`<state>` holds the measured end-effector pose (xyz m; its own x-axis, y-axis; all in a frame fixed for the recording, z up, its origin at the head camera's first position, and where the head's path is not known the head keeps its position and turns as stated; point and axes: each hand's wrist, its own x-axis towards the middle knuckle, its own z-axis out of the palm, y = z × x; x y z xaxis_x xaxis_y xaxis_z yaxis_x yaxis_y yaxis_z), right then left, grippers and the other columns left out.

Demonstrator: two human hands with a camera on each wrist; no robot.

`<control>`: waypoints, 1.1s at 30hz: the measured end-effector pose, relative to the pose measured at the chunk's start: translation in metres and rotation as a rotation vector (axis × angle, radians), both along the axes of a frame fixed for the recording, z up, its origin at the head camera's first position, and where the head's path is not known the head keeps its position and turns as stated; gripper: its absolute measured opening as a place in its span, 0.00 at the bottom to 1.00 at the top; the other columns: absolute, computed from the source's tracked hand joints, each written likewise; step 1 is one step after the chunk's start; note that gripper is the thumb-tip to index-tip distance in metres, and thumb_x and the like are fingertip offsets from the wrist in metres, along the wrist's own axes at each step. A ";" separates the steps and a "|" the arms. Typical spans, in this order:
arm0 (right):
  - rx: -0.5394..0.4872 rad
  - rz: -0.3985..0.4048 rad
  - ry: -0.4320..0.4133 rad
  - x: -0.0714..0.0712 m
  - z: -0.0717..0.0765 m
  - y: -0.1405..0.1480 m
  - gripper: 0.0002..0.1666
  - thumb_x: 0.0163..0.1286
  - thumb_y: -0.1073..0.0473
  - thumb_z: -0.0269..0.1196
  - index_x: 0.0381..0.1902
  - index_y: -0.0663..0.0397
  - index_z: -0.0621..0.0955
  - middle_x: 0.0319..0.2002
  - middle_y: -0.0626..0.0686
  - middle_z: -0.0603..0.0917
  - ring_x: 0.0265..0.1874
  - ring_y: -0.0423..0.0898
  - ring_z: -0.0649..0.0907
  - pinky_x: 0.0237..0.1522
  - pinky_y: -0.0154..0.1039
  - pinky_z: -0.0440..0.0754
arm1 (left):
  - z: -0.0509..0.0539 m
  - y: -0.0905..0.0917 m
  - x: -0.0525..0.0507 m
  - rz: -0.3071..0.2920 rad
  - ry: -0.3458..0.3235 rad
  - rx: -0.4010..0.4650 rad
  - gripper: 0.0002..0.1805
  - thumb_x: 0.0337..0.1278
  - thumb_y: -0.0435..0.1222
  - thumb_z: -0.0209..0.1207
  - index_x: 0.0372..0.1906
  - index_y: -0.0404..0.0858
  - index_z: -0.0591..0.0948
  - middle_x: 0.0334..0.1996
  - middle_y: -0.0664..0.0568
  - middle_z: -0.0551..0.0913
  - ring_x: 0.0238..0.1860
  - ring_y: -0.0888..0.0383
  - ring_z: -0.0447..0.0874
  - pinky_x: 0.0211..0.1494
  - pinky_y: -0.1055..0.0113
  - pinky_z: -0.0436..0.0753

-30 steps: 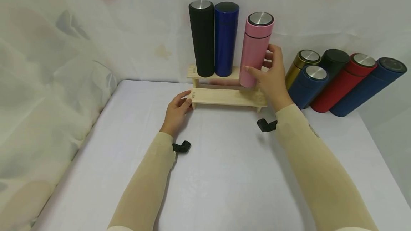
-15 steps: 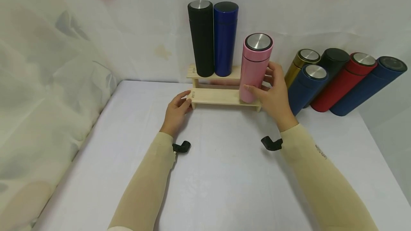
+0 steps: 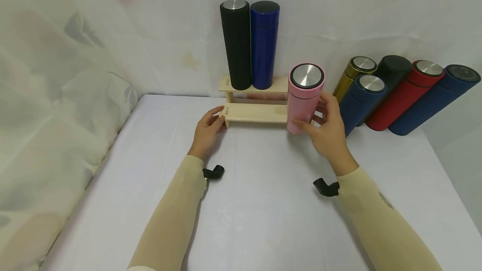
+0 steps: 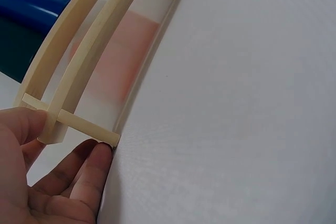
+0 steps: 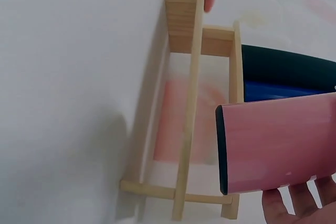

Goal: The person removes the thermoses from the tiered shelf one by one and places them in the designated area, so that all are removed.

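Observation:
A pink thermos flask point(image 3: 303, 99) with a steel-topped lid is held by my right hand point(image 3: 332, 137), thumb on the near side and fingers behind. In the right wrist view the flask's dark base point(image 5: 221, 150) hangs apart from the lower shelf point(image 5: 190, 108). My left hand point(image 3: 206, 133) grips the left end of a two-step wooden rack point(image 3: 256, 113); its thumb point(image 4: 29, 121) and fingers point(image 4: 94, 166) pinch the end in the left wrist view. On the upper step stand a black flask point(image 3: 238, 49) and a glossy blue flask point(image 3: 265, 47), side by side.
Several flasks lean at the back right: a gold one point(image 3: 345, 80), a short blue one point(image 3: 359, 106), a dark one point(image 3: 389, 76), a red one point(image 3: 403, 97) and a tall blue one point(image 3: 433, 99). Patterned cloth point(image 3: 56, 116) hangs at the left of the white table point(image 3: 256, 212).
My right hand has lowered the pink flask from the upper step's height and drawn it towards me, past the lower step's front. The left hand keeps its grip on the rack.

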<state>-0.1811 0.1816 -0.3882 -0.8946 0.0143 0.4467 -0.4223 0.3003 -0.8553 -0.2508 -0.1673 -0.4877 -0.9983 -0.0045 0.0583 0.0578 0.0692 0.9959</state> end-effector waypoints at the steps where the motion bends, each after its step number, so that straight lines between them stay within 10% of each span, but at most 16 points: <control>1: -0.002 0.000 0.003 0.003 -0.001 0.002 0.48 0.66 0.73 0.78 0.78 0.52 0.68 0.70 0.51 0.73 0.64 0.51 0.78 0.66 0.41 0.81 | 0.000 0.000 0.000 0.000 -0.001 -0.003 0.22 0.85 0.39 0.60 0.76 0.48 0.79 0.65 0.40 0.81 0.62 0.47 0.84 0.65 0.59 0.86; 33: 0.034 -0.033 0.076 0.052 0.005 0.055 0.51 0.58 0.84 0.76 0.76 0.61 0.69 0.71 0.51 0.74 0.66 0.51 0.75 0.60 0.35 0.80 | -0.001 0.000 0.000 0.009 -0.004 0.010 0.22 0.85 0.38 0.60 0.76 0.46 0.80 0.64 0.37 0.81 0.63 0.46 0.84 0.65 0.59 0.85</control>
<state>-0.1293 0.2371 -0.3828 -0.8572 0.0271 0.5142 -0.4751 0.3433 -0.8102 -0.2507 -0.1669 -0.4885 -0.9985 -0.0137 0.0537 0.0528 0.0593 0.9968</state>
